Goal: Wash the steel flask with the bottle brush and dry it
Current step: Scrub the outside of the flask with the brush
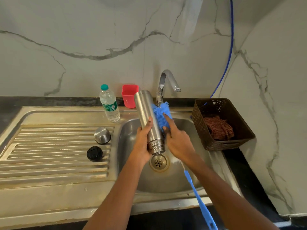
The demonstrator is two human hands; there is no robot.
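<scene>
Over the sink basin [132, 163] my left hand [142, 143] grips the steel flask [147, 112] near its threaded mouth, which points down toward me. The flask's base tilts up toward the tap [167, 82]. My right hand [177, 141] holds the blue bottle brush [161, 115] just below its bristle head, index finger laid along the bristles, pressing them against the flask's right side. The brush's long blue handle [199, 196] runs down past my right forearm. The steel cup lid [102, 135] and the black stopper [94, 153] lie on the ribbed drainboard.
A plastic water bottle [109, 103] and a red cup [129, 95] stand behind the sink. A brown woven basket [221, 123] holding a checked cloth [218, 128] sits right of the basin. The drain [158, 162] lies below the flask. A blue hose [230, 52] hangs along the wall.
</scene>
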